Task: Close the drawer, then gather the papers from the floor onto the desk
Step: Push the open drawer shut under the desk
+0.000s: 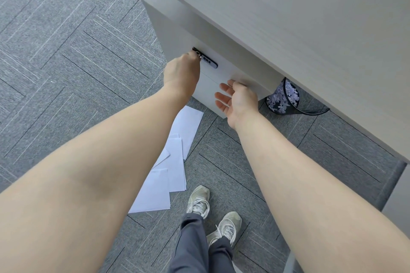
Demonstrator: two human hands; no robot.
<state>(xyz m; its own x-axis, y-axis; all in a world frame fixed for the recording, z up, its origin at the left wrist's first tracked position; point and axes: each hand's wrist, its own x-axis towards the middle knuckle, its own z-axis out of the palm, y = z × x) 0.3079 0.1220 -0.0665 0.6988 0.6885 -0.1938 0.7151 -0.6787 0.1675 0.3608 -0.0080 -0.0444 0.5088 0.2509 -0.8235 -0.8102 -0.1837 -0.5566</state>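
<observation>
Two hands are reaching to the drawer under the desk: the left hand is curling at its lock, grip hidden, the right hand spreading wide, empty. Several papers are lying on the carpet just before the drawer unit.

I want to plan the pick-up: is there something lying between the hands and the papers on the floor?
Nothing visible. The papers lie open on the carpet beneath the left forearm; both the left hand and right hand are at the drawer front.

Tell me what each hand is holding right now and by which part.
The left hand is at the drawer front's top edge beside the combination lock; whether it grips anything cannot be told. The right hand is open and holds nothing.
</observation>
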